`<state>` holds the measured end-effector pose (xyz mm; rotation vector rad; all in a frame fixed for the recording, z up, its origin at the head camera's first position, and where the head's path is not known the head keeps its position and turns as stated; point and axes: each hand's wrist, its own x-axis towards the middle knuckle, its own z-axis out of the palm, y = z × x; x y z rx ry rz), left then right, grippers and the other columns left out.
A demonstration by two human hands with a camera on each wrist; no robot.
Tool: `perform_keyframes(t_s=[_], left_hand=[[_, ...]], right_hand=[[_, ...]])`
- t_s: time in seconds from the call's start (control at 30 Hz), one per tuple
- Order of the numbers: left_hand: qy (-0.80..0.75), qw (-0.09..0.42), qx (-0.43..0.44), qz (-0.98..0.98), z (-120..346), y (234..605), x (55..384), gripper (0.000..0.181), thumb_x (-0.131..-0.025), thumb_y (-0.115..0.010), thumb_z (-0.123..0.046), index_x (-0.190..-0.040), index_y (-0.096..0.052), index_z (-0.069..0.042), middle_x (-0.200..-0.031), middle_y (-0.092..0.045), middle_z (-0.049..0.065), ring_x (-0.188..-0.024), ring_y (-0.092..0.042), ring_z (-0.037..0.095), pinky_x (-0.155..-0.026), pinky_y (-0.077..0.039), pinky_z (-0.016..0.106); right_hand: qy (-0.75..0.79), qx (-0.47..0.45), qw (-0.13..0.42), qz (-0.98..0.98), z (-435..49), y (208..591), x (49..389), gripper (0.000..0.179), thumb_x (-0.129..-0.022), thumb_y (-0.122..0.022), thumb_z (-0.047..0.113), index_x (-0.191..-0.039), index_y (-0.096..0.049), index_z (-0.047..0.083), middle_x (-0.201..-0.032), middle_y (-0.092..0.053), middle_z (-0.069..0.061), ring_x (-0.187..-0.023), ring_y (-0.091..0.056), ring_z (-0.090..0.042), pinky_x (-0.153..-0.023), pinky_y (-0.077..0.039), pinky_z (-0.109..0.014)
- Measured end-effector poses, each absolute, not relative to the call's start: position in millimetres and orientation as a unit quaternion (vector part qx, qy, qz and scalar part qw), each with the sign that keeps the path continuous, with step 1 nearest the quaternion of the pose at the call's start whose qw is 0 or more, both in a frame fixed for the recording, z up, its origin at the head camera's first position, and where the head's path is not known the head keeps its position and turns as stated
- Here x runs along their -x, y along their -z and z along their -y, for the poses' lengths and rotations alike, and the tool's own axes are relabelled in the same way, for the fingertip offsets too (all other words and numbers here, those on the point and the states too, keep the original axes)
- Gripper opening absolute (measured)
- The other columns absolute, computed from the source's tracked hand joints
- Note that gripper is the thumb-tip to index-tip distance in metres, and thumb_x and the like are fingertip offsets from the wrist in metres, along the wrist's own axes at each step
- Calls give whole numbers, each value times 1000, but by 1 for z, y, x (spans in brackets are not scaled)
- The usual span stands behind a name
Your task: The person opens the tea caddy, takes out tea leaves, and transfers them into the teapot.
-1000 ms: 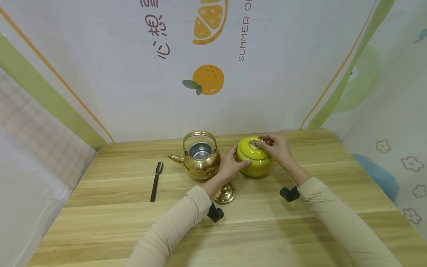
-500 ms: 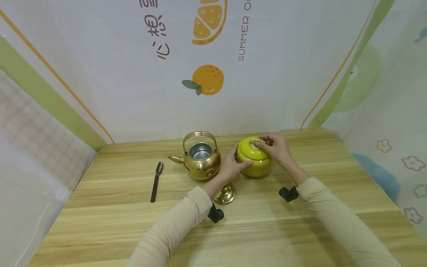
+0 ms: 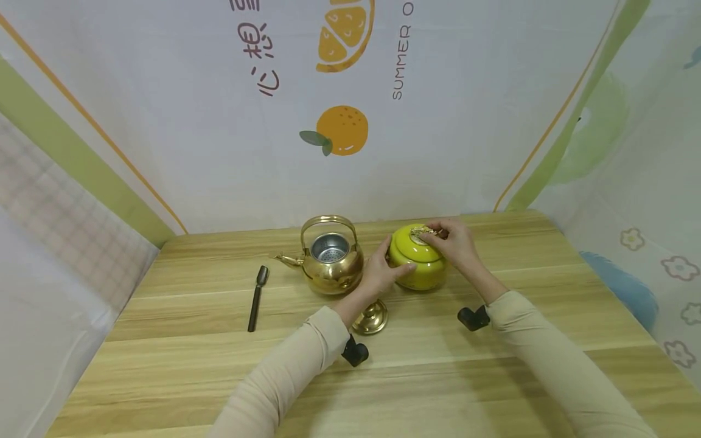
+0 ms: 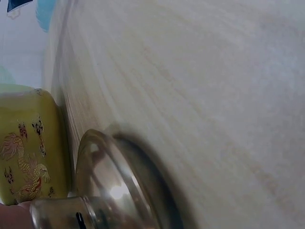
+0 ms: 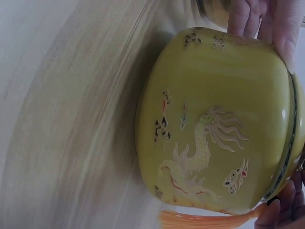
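A round yellow jar (image 3: pixel 420 277) stands on the table, its lid (image 3: pixel 406 246) seated on top with a gold knob (image 3: pixel 421 231). My left hand (image 3: pixel 378 272) grips the jar's left side, thumb across the front and fingers round the back. From the right, my right hand (image 3: pixel 457 244) pinches the knob with thumb and fingers. The right wrist view shows a dragon design on the jar (image 5: pixel 214 114), a dark seam under the lid (image 5: pixel 299 109), and an orange tassel (image 5: pixel 205 220) hanging beside it.
Left of the jar stands a brass teapot (image 3: pixel 332 271), uncovered, with a metal strainer (image 3: pixel 330 248) inside. Its brass lid (image 3: pixel 370 317) lies under my left wrist. A dark-handled scoop (image 3: pixel 255 298) lies farther left. White printed cloth (image 3: pixel 465 121) hangs behind the wooden table (image 3: pixel 411 389).
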<state>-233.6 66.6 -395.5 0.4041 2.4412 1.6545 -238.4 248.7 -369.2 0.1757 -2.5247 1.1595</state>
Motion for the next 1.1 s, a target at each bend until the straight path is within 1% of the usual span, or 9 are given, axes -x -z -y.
perform_keyframes(t_s=[0.2, 0.43, 0.67, 0.9, 1.1], left_hand=[[-559, 83, -140, -813, -66, 396, 234, 87, -82, -74, -24, -148, -21, -3, -152, -30, 12, -139, -30, 24, -114, -25, 33], [-558, 84, -139, -814, -65, 396, 234, 86, -82, -74, -24, -149, -22, -4, -151, -31, 12, -138, -31, 24, -114, -26, 34], [-556, 83, -143, -814, -65, 396, 234, 87, -82, -74, -25, -149, -22, -4, -150, -33, 12, -138, -33, 24, -114, -26, 33], [-550, 79, -145, -819, -65, 396, 234, 87, -82, -74, -25, -149, -22, -4, -149, -34, 13, -137, -34, 24, -113, -27, 34], [-548, 77, -149, -819, -64, 397, 234, 87, -82, -74, -25, -148, -22, -3, -149, -35, 13, -136, -35, 24, -113, -28, 33]], right_hand=[[-408, -69, 186, 891, -248, 371, 240, 23, -84, -70, 9, -101, -68, -6, -92, -64, -21, -71, -53, -17, -58, -42, -14], [-411, -80, 199, 886, -247, 373, 239, 22, -84, -70, 8, -100, -68, -8, -88, -58, -18, -75, -50, -19, -61, -41, -14], [-411, -85, 210, 883, -246, 375, 239, 22, -84, -69, 7, -100, -68, -8, -88, -59, -19, -77, -51, -21, -63, -41, -16], [-414, -89, 221, 878, -245, 376, 240, 21, -84, -70, 6, -99, -68, -8, -87, -59, -19, -76, -50, -20, -62, -39, -14], [-416, -91, 219, 878, -246, 377, 240, 19, -84, -69, 5, -97, -67, -9, -85, -58, -18, -74, -46, -16, -62, -38, -14]])
